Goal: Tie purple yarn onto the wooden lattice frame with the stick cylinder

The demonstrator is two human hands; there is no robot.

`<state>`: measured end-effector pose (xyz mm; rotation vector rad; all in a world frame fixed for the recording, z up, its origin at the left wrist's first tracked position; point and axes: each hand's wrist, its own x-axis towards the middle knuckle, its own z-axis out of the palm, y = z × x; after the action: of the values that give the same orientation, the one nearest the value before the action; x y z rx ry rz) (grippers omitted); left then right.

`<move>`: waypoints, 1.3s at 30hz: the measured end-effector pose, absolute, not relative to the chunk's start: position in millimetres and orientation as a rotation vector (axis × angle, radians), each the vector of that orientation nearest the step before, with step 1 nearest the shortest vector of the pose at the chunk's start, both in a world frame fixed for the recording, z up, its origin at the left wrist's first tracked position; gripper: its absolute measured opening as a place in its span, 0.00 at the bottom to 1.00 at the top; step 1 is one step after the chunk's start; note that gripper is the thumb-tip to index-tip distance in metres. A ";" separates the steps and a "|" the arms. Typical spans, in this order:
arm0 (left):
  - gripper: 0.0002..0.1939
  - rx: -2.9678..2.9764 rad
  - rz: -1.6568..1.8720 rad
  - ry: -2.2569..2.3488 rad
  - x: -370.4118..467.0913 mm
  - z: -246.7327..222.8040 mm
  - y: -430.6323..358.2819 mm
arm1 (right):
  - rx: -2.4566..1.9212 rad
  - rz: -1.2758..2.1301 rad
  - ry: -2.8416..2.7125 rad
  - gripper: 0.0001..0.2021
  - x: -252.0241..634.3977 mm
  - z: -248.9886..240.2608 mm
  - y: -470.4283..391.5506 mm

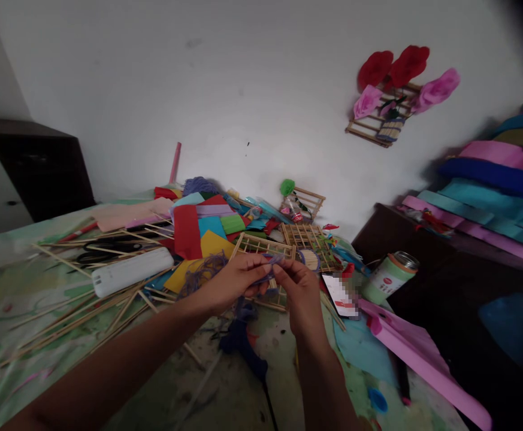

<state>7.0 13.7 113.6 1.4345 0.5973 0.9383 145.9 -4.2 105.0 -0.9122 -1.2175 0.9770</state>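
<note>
Both my hands meet above the middle of the table, pinching a purple yarn [275, 261] between their fingertips. My left hand [247, 278] is closed on it from the left, my right hand [298, 286] from the right. Loose loops of the same yarn [200, 276] lie in a tangle beside my left wrist. Behind and partly under the hands is a small lattice frame [261, 244] of thin wooden sticks. A blue glue gun [245, 347] with a dark cord lies just below the hands. What exactly the fingertips do with the yarn is too small to tell.
Wooden sticks [72, 323], a white power strip [133, 272] and coloured paper sheets [187, 230] crowd the left. To the right are a phone [339, 294], a green jar [389, 278] and a pink paper roll [427, 359]. A stick frame with paper flowers [407, 66] hangs on the wall.
</note>
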 end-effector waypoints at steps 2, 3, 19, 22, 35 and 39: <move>0.15 1.452 0.929 0.612 6.8 113.0 13.9 | -0.925 0.959 -1.195 0.07 146.1 104.4 -4.2; 0.15 1.462 0.930 0.617 6.8 112.7 14.1 | -0.934 0.949 -1.183 0.07 146.3 104.0 -4.1; 0.14 1.445 1.017 0.641 6.6 108.7 18.1 | -0.922 0.917 -1.203 0.07 146.9 102.2 -2.6; 0.15 1.458 1.033 0.642 6.9 109.1 17.4 | -0.925 0.918 -1.198 0.07 147.4 101.7 -2.0; 0.13 1.504 1.038 0.669 7.6 113.8 14.6 | -0.886 0.949 -1.178 0.05 147.0 103.6 -3.1; 0.13 1.514 1.032 0.669 8.2 115.3 13.9 | -0.893 0.951 -1.180 0.05 147.5 102.7 -2.9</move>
<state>8.2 13.9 115.3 1.5137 0.6686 1.0322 147.5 -2.9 102.7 -0.8932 -1.1802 0.9513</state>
